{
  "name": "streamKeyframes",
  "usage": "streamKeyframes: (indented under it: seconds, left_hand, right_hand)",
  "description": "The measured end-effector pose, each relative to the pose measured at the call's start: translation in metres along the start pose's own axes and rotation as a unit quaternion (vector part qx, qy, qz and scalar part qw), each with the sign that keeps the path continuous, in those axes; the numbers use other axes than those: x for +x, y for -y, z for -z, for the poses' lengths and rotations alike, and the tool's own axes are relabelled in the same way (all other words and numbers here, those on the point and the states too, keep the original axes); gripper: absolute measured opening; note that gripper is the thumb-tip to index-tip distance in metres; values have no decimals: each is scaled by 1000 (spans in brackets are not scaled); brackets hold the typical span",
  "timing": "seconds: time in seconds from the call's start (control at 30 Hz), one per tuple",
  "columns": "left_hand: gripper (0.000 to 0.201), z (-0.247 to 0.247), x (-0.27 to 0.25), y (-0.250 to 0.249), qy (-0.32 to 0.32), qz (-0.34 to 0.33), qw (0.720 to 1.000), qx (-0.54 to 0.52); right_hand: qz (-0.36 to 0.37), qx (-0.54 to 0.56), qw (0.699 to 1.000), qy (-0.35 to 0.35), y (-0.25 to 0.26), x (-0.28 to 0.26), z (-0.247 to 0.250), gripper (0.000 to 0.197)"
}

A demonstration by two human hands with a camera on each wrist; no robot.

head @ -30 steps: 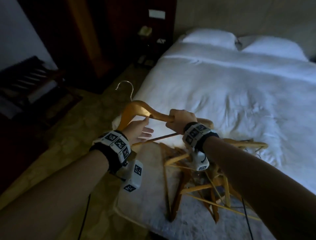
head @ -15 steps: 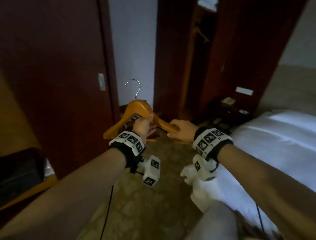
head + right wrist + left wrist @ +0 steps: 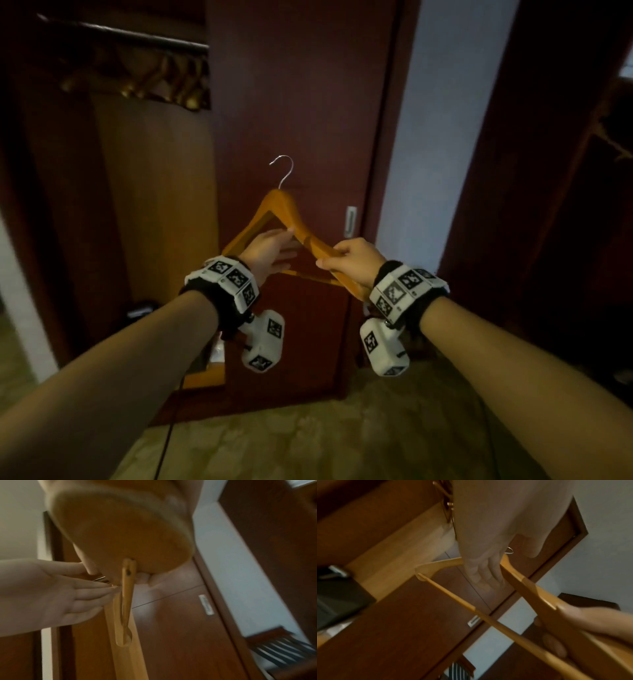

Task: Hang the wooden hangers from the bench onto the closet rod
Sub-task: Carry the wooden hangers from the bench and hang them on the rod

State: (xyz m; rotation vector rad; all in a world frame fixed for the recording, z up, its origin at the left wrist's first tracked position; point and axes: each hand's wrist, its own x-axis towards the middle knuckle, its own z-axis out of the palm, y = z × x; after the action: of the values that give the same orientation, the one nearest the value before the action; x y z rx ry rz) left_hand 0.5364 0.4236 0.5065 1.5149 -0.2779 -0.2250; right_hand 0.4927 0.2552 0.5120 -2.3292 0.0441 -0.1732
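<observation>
wooden hanger (image 3: 296,226) is up in front of me before the closet door (image 3: 308,102), hook topmost. my right hand (image 3: 352,260) is clenched round its right arm; my left hand (image 3: 270,251) lies flat, fingers straight, against its inner edge. closet rod (image 3: 123,34) with hung hangers (image 3: 161,82) sits upper left.

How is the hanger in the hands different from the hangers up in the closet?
The held hanger is gripped by the right hand and touched by the left hand; the closet hangers hang on the rod. The held one looks bright orange; those look dark and shadowed. All are wooden.
</observation>
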Motion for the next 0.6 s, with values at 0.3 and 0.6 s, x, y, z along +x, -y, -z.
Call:
streamKeyframes:
  seconds: [0.3,0.6]
  left_hand:
    - [31,158,59,-3,-188,-20,981,-40]
    - [26,350,140,-10,-270,-49,960,-58]
  right_hand:
    - [57,-36,997,23,80,140,-86,22]
    - [47,1,999,-10,192,279,-193,28]
